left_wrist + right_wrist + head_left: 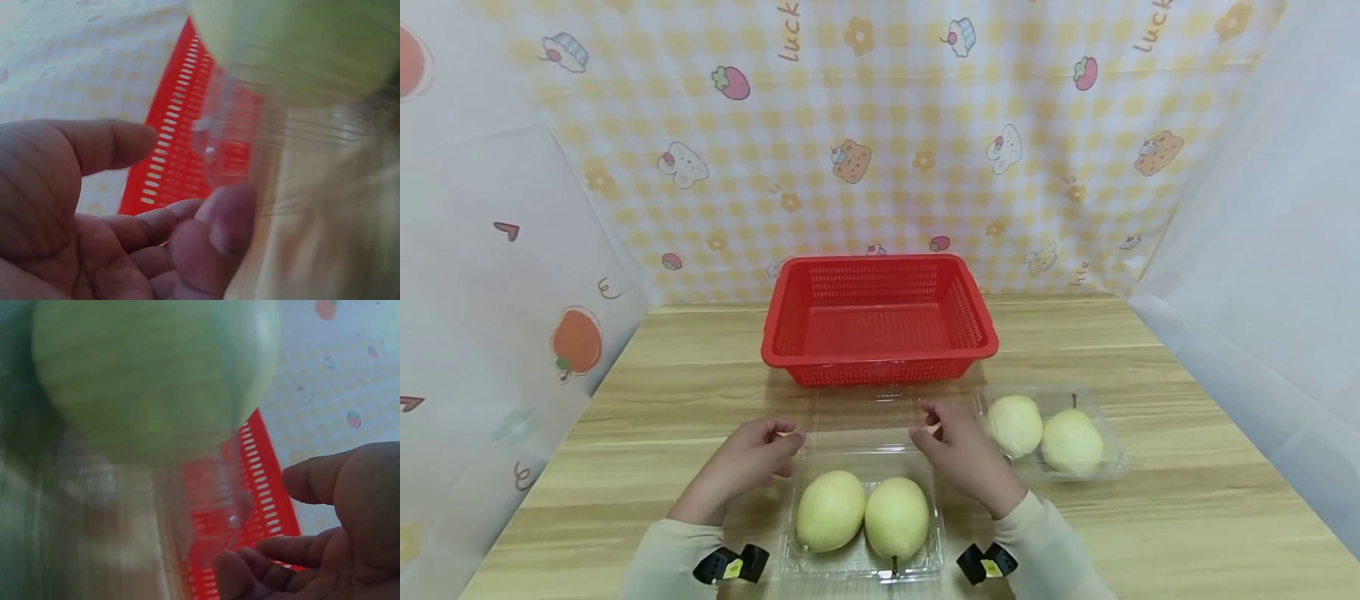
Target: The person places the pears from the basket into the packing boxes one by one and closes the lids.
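Note:
A clear plastic clamshell box (pixel 862 573) lies at the front middle of the table in the head view, with its transparent lid (pixel 865 421) folded back toward the basket. Two yellow-green pears, one on the left (pixel 831 511) and one on the right (pixel 897 518), sit side by side in it. My left hand (pixel 748 462) is at the box's left, thumb and fingers apart and loosely bent near the lid's edge. On the opposite side my right hand (pixel 962 454) is held much the same way. Neither hand grips anything; whether fingertips touch the plastic I cannot tell.
A red slotted basket (pixel 880 367) stands behind the lid, with nothing visible inside. To the right, near my right hand, is another clear box (pixel 1116 467) holding two pears (pixel 1072 440). A patterned cloth (pixel 895 117) hangs behind the wooden table (pixel 1187 500).

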Demonstrator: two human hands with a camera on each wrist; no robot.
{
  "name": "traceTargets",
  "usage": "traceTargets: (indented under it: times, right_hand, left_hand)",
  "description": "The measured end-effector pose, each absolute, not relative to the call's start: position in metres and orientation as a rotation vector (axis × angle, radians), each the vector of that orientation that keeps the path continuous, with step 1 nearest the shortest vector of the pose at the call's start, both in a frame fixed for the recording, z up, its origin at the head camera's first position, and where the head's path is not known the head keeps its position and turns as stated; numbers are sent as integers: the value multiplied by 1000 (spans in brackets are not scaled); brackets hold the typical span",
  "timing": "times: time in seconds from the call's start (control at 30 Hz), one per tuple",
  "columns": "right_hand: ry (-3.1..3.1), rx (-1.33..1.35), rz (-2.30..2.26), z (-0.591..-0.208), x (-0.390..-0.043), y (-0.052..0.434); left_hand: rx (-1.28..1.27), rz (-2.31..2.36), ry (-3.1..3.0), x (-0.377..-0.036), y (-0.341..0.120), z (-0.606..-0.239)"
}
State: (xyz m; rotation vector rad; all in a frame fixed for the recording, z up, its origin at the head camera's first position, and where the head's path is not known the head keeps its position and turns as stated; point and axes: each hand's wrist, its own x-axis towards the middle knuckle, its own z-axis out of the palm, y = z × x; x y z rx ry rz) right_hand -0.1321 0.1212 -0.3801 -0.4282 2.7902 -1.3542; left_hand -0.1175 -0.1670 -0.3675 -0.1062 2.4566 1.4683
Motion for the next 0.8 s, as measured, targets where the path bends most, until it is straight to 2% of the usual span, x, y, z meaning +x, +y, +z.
traceTargets:
  times: [0.23,0.8]
  right_hand:
    - [2763,-312,-1315,-387,-135,121]
    - [2754,-339,-1227,-390,-138,122]
  left_hand:
    - [-105,1445,2493,-121,-163,-379]
    - [-113,1467,2455,-119,-159,-379]
